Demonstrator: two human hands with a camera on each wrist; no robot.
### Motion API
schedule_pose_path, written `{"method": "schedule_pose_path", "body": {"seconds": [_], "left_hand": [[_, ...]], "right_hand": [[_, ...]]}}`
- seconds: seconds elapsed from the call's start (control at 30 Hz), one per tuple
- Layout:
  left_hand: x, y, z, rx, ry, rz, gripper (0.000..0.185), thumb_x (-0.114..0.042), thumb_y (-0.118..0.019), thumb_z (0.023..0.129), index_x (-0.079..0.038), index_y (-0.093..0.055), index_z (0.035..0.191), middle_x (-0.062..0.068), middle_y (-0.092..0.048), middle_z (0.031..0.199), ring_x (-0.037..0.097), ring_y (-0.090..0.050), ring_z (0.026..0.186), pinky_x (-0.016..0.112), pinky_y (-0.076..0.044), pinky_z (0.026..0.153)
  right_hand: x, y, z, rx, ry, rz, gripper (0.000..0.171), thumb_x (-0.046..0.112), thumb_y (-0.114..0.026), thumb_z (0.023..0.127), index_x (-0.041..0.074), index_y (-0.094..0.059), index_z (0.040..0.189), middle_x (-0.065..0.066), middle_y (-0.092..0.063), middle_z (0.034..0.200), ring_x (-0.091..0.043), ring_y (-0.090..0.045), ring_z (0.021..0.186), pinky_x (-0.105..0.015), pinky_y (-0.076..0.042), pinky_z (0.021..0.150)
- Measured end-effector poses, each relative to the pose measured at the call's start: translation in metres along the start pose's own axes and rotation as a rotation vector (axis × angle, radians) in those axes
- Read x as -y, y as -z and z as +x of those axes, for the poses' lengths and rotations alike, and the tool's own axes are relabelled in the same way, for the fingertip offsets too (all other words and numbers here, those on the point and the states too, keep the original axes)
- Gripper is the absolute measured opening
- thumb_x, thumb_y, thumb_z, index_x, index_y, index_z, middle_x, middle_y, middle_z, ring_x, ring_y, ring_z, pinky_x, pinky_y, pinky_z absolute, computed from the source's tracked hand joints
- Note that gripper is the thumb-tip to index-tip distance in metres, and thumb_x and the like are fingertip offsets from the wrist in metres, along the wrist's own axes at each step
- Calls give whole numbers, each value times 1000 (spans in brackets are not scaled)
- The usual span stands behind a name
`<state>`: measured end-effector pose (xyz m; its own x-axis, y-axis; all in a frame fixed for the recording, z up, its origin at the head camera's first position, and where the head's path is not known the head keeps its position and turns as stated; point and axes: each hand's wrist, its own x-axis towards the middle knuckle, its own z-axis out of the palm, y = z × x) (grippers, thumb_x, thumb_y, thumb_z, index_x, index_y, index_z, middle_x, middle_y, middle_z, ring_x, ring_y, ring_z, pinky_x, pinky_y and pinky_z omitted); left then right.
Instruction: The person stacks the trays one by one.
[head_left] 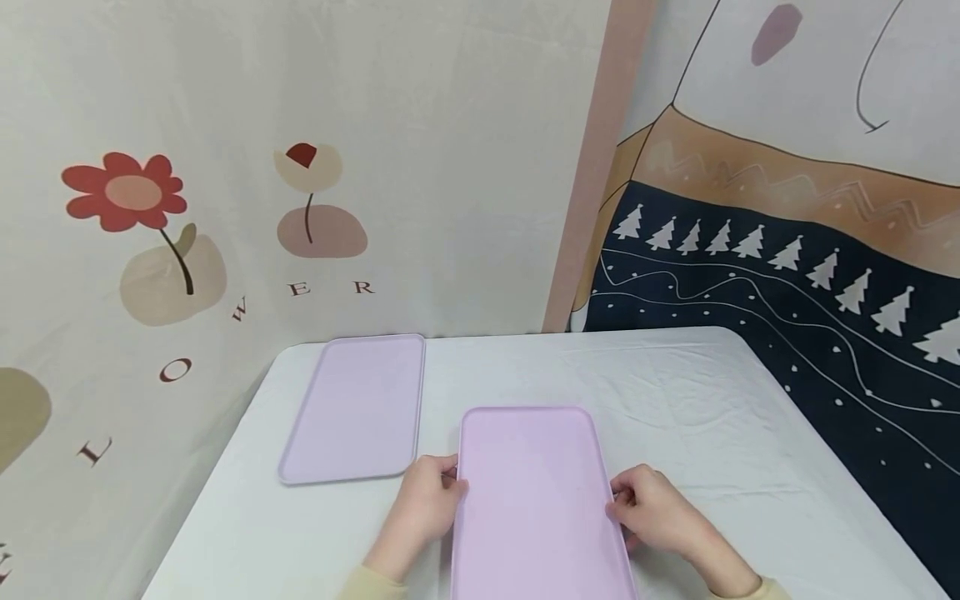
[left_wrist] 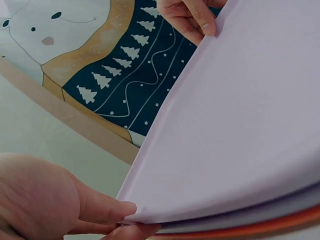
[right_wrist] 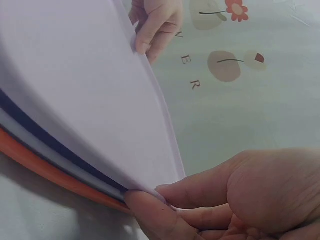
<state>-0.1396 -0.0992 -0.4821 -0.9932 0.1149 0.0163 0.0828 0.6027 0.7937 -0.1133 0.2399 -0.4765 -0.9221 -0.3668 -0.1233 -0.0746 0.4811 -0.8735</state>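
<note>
Lilac top tray (head_left: 532,492) is being pinched at both long edges by the left hand (head_left: 426,500) and right hand (head_left: 652,508), above a stack of trays (right_wrist: 45,160).

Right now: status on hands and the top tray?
Both hands on: left hand and right hand pinch the top lilac tray by its long edges. Stack of trays beneath it. Second lilac tray lies apart, far left; nothing obstructing.
</note>
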Motion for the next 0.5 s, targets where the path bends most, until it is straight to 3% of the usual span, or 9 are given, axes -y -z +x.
{"method": "schedule_pose_path", "body": {"seconds": [0.2, 0.5], "left_hand": [[-2, -1, -2, -24, -32, 39, 34, 4, -74, 88, 14, -72, 121, 1, -65, 81, 11, -58, 71, 25, -53, 62], [-1, -3, -2, -24, -25, 99, 31, 3, -74, 84, 9, -76, 114, -2, -60, 75, 10, -54, 64, 26, -50, 59]], "right_hand": [[-3, 0, 0, -14, 7, -9, 7, -7, -65, 92, -8, -71, 97, -2, -50, 70, -16, -64, 53, -36, -60, 48], [-4, -1, -1, -40, 12, -28, 6, -7, -68, 90, -9, -69, 95, -3, -55, 69, -20, -67, 50, -32, -56, 44]]}}
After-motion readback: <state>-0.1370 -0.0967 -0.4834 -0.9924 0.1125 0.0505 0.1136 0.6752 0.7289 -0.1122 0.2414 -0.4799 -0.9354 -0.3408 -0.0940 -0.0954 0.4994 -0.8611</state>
